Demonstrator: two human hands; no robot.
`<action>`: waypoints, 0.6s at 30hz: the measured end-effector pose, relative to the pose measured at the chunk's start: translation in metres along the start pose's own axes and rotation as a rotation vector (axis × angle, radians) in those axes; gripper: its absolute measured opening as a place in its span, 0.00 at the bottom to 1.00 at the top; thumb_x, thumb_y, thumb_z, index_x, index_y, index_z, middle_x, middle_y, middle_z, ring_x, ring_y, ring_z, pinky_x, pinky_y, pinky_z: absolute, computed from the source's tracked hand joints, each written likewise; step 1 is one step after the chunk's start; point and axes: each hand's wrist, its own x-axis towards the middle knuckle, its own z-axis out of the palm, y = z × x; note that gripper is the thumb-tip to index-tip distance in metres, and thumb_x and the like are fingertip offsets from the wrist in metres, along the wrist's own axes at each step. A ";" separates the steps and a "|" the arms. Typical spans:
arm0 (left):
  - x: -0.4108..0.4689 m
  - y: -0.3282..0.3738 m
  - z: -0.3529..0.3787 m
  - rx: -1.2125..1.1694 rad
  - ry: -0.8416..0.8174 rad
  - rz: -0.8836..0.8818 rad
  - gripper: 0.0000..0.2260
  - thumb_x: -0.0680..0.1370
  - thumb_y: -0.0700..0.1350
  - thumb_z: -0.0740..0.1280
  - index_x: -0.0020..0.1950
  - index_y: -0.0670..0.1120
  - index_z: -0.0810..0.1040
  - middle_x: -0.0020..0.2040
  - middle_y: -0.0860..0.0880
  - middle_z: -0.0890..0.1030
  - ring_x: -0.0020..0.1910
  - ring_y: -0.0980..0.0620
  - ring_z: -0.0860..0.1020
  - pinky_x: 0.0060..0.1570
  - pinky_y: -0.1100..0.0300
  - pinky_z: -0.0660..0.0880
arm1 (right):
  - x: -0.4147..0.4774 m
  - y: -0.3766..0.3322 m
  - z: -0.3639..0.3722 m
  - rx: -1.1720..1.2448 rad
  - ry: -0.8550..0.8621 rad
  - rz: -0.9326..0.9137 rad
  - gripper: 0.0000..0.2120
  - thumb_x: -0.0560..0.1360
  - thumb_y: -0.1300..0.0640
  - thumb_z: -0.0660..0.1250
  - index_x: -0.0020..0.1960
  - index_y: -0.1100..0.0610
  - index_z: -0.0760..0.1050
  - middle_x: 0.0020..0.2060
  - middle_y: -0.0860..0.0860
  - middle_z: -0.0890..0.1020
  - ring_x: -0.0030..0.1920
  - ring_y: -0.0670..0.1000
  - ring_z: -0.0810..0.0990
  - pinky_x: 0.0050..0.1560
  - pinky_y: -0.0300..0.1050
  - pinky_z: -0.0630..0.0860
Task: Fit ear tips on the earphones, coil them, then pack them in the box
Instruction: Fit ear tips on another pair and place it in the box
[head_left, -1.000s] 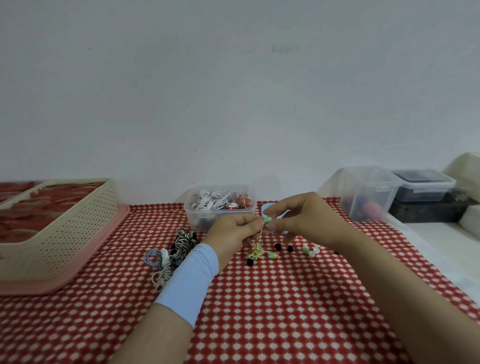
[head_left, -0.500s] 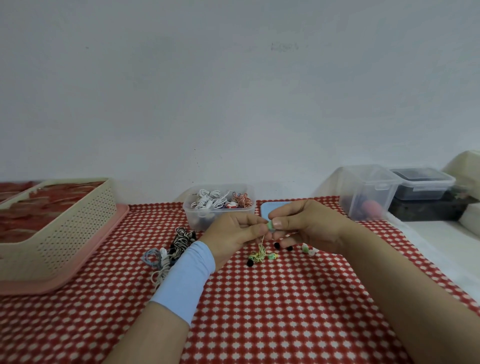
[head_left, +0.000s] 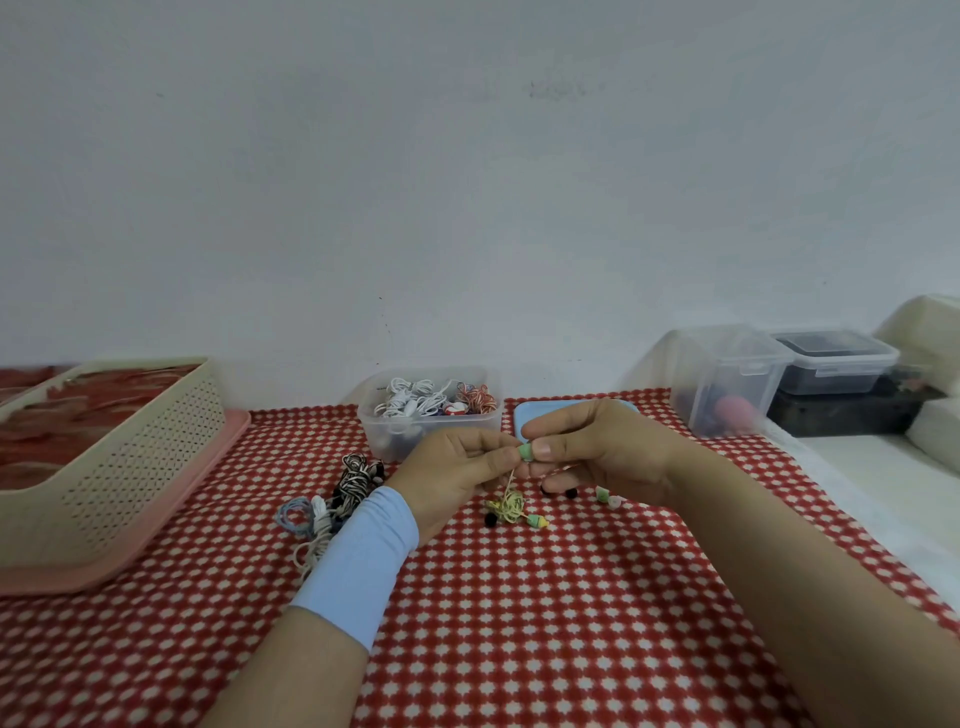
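A green ear tip (head_left: 527, 451) is pinched by the right hand (head_left: 602, 452) just above the desk (head_left: 519, 623), and one end of the yellow earphones (head_left: 506, 506) is gripped by the left hand (head_left: 457, 467). The tip is best pushed on squarely with a slight twist while the bud is held steady.

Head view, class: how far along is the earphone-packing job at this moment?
Done: coiled white and red earphones lie in the clear plastic box. In hand: the left hand and right hand pinch a green ear tip onto the yellow-green earphone, whose cord hangs bunched. Left: coil and box this one, then the tangled striped earphones beside the left wrist; small loose ear tips lie nearby.
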 end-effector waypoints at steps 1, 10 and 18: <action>0.000 0.001 0.000 0.005 -0.001 -0.001 0.09 0.68 0.44 0.72 0.46 0.43 0.83 0.40 0.47 0.85 0.43 0.51 0.80 0.45 0.63 0.77 | 0.000 0.000 0.000 -0.006 -0.004 -0.001 0.08 0.73 0.71 0.70 0.50 0.64 0.83 0.41 0.60 0.87 0.41 0.53 0.88 0.37 0.42 0.85; 0.003 0.002 -0.001 0.187 0.087 -0.001 0.03 0.76 0.39 0.71 0.46 0.46 0.82 0.40 0.48 0.84 0.37 0.56 0.79 0.45 0.64 0.75 | -0.001 -0.001 -0.008 -0.324 0.048 -0.086 0.06 0.75 0.63 0.74 0.52 0.57 0.85 0.42 0.54 0.88 0.40 0.49 0.86 0.37 0.40 0.81; 0.002 0.003 0.001 0.459 0.143 0.088 0.13 0.78 0.40 0.69 0.59 0.54 0.81 0.45 0.49 0.86 0.40 0.62 0.82 0.48 0.70 0.76 | 0.005 0.002 -0.038 -1.113 0.195 0.048 0.01 0.71 0.50 0.78 0.40 0.46 0.87 0.40 0.40 0.86 0.47 0.43 0.83 0.59 0.47 0.79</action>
